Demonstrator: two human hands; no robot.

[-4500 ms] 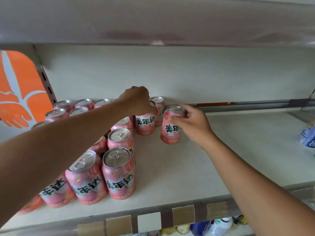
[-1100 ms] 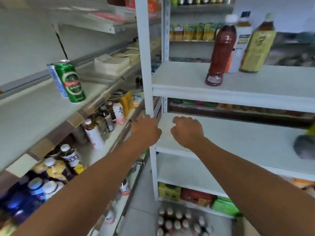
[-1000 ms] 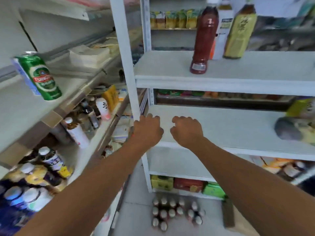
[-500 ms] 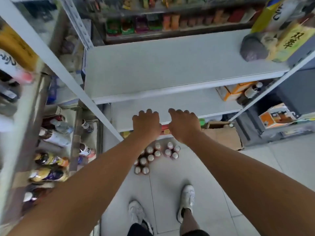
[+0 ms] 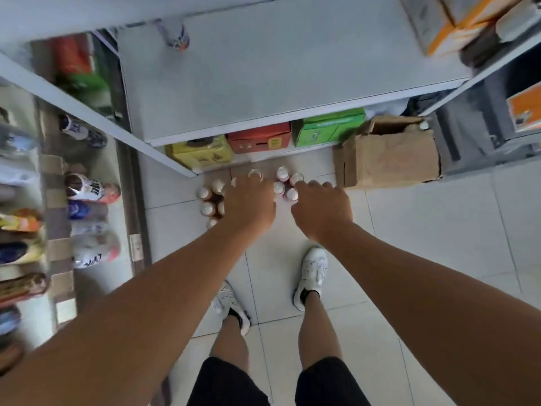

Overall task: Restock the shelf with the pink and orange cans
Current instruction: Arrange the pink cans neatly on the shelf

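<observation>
Two clusters of cans are recorded upright on the tiled floor (image 5: 424,230), just in front of the lowest tier of a white shelf unit (image 5: 278,68). The orange cans (image 5: 207,207) are grouped on the left and the pink cans (image 5: 283,172) on the right; only lids and a little of the sides are seen from above.

Both bare arms are extended downward over the cans. The left grip (image 5: 248,206) is held above the inner edge of the orange group, its fingers loosely bent and nothing grasped. The right grip (image 5: 320,210) is held just beside the pink group, likewise released, with one fingertip (image 5: 299,186) seen against a pink lid. Whether either grip touches a can cannot be determined.

Under the shelf, three cartons are noted side by side: a yellow carton (image 5: 199,152), a red carton (image 5: 259,139) and a green carton (image 5: 328,127). An opened brown cardboard box (image 5: 386,153) is set on the floor to the right of the cans. Assorted bottles (image 5: 90,190) are ranged on the shelving at the left. White shoes (image 5: 311,271) are planted on the tiles behind the cans.
</observation>
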